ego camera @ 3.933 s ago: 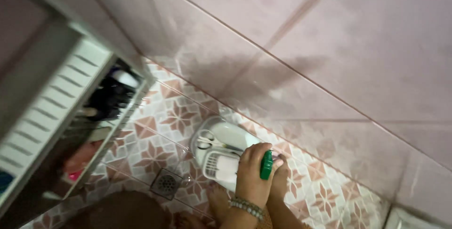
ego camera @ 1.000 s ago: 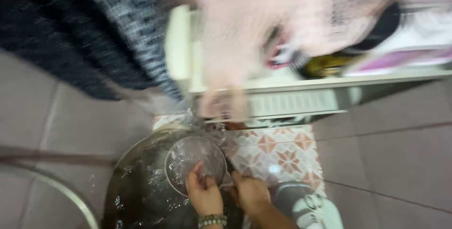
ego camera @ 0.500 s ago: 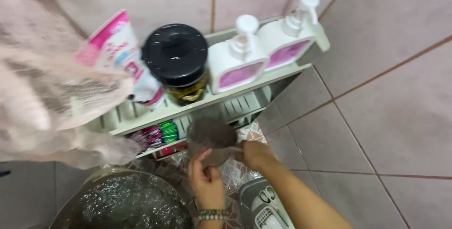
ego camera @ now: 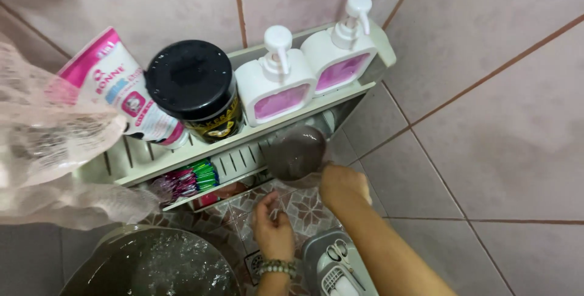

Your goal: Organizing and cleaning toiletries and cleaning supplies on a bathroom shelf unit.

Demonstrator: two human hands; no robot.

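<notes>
The right hand [ego camera: 342, 185] is grasping a small clear plastic bowl [ego camera: 295, 153], its grip clenched on the bowl's near right rim. The bowl is being held up off the floor, tilted, just in front of the lower tier of a white slatted shelf rack [ego camera: 243, 141] that is standing against the pink tiled wall [ego camera: 486, 89]. The left hand [ego camera: 274, 229], wearing a beaded bracelet [ego camera: 277, 267] at the wrist, is hanging below and to the left of the bowl, apart from it; its fingers are loosely curled and its grip is released, holding nothing.

On the rack's top tier a pink and white tube [ego camera: 115, 89] is lying at the left, a dark jar with a black lid [ego camera: 191, 86] is standing beside it, and two white pump bottles [ego camera: 304, 71] with pink panels are standing to the right. On the lower tier, left of the bowl, small green and pink packets [ego camera: 188, 180] are lying in a bunch. A pale mesh cloth [ego camera: 48, 150] is hanging across the left edge of the view.

At the near left a round basin of water [ego camera: 152, 265] is sitting on the patterned floor tiles [ego camera: 307, 211]. A floor drain [ego camera: 252, 262] is showing just left of the left wrist. At the near edge, under the right forearm, a grey and white tray [ego camera: 331, 262] is holding a pair of scissors [ego camera: 334, 252].
</notes>
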